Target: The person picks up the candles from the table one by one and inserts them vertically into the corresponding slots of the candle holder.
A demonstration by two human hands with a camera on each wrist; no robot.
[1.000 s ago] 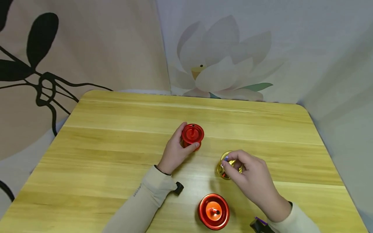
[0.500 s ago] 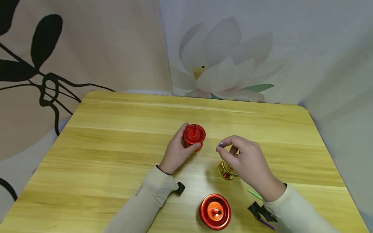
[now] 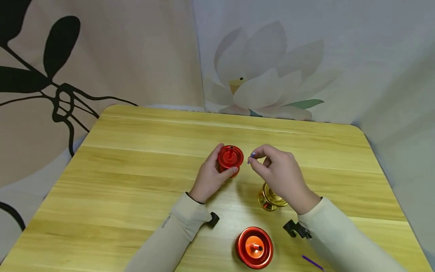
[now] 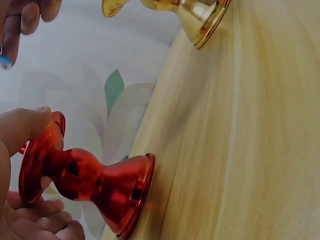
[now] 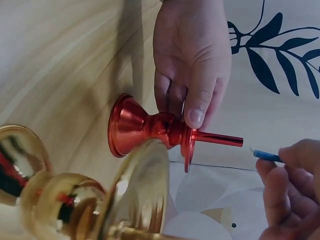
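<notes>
My left hand (image 3: 210, 177) holds a shiny red candle holder (image 3: 231, 156) by its upper rim, thumb on top and fingers behind. In the left wrist view the red holder's flared base is close against the tabletop. A thin red tube rises from its dish. My right hand (image 3: 283, 172) pinches a thin blue candle (image 5: 267, 156) between thumb and fingertips. In the right wrist view, the candle's pale wick end points toward the tube's tip, with a small gap between. Below the right hand stands a gold candle holder (image 3: 268, 200), partly hidden by it.
A larger orange-red candle holder (image 3: 254, 247) with a centre tube stands near the front of the wooden table (image 3: 142, 162). A thin purple stick (image 3: 313, 262) lies by the right sleeve. Black clips (image 3: 296, 229) hang at the wrists. Printed curtains rise behind the table.
My right hand has moved up and left with the blue candle, from over the gold holder to beside the red one. The left hand keeps its hold.
</notes>
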